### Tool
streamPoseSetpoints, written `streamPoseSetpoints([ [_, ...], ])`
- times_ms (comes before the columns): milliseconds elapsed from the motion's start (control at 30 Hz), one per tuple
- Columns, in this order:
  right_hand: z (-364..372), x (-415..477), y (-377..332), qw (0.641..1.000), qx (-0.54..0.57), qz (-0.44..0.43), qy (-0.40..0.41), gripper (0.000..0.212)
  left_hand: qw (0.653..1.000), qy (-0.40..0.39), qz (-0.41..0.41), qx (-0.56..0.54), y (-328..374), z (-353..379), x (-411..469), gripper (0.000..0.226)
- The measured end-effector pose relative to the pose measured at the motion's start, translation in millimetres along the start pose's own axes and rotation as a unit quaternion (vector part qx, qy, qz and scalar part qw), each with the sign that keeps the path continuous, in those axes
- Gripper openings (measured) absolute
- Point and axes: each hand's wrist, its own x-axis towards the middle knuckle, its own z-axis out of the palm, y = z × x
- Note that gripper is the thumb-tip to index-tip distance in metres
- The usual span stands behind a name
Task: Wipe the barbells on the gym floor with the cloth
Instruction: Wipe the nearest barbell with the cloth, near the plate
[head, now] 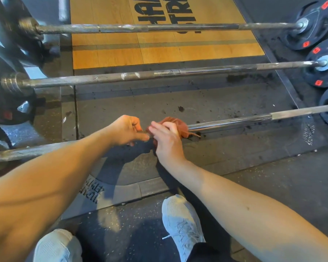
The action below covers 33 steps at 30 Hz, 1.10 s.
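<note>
Underfoot, one spread of dark speckled rubber matting (197, 103) runs flat and gritty, flecked with black crumbs, up to one tan wooden platform (121, 52) with smooth planks and black lettering. Three long round steel barbells lie across them, roughly parallel: the far barbell (159, 27) and the middle barbell (140, 74) are dull and scuffed, while the nearest barbell (235, 121) is dull to my left and bright chrome to my right. Three round black weight plates with red tags (314, 25) show at the right ends. Two pale grey mesh shoes (180, 220) stand below. My left hand (127, 130) is clenched round the nearest barbell; just beside it my right hand (167, 138) curls its fingers over one rust-red crumpled cloth (178, 124), bunched round that same bar
</note>
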Motion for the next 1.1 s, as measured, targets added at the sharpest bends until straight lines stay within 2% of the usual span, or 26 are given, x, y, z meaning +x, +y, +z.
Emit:
streamPoseSetpoints([
  [100, -9.6, 9.3, 11.5, 0.996, -0.01, -0.063, -0.055, 0.043, 0.998, 0.038, 0.033, 0.038, -3.8, 9.4, -9.3, 0.037],
  [167, -25.4, 12.3, 40.4, 0.995, -0.038, -0.079, -0.049, 0.041, 0.995, 0.059, 0.045, 0.064, -6.8, 12.2, -13.2, 0.037],
  [267, -60.0, 11.6, 73.3, 0.997, -0.07, -0.02, -0.016, 0.037, 0.994, 0.062, 0.043, 0.075, -8.2, 11.1, -14.5, 0.038],
  [367, -64.8, 9.4, 61.8, 0.992, -0.126, 0.015, -0.024, 0.04, 0.995, 0.057, 0.034, 0.069, -6.5, 10.2, -15.5, 0.04],
  [467, -19.4, 3.9, 21.1, 0.998, -0.052, -0.009, -0.036, 0.037, 0.996, 0.061, 0.032, 0.063, -5.5, 11.0, -15.5, 0.04],
  [533, 7.8, 0.4, 6.1, 0.998, 0.011, 0.012, -0.061, 0.033, 0.995, 0.064, 0.038, 0.063, -6.5, 11.9, -14.9, 0.038],
  [667, -7.0, -1.4, 18.2, 0.997, 0.042, 0.02, -0.058, 0.033, 0.99, 0.072, 0.045, 0.11, -7.4, 14.6, -15.0, 0.038],
  [800, -62.5, 3.3, 63.0, 0.998, 0.03, 0.056, -0.013, 0.03, 0.977, 0.126, 0.101, 0.139, -3.5, 20.3, -14.3, 0.039],
  [900, -111.1, 8.1, 109.1, 0.993, -0.075, 0.073, 0.046, 0.037, 0.964, 0.157, 0.158, 0.145, 7.2, 32.7, -9.8, 0.033],
  [967, -132.5, 13.6, 134.9, 0.983, -0.116, 0.122, 0.073, 0.039, 0.959, 0.166, 0.169, 0.153, 14.4, 42.0, -6.4, 0.03],
  [1100, -117.5, 14.3, 118.6, 0.972, -0.077, 0.19, 0.111, 0.039, 0.95, 0.193, 0.162, 0.182, 25.4, 59.0, 1.8, 0.03],
])
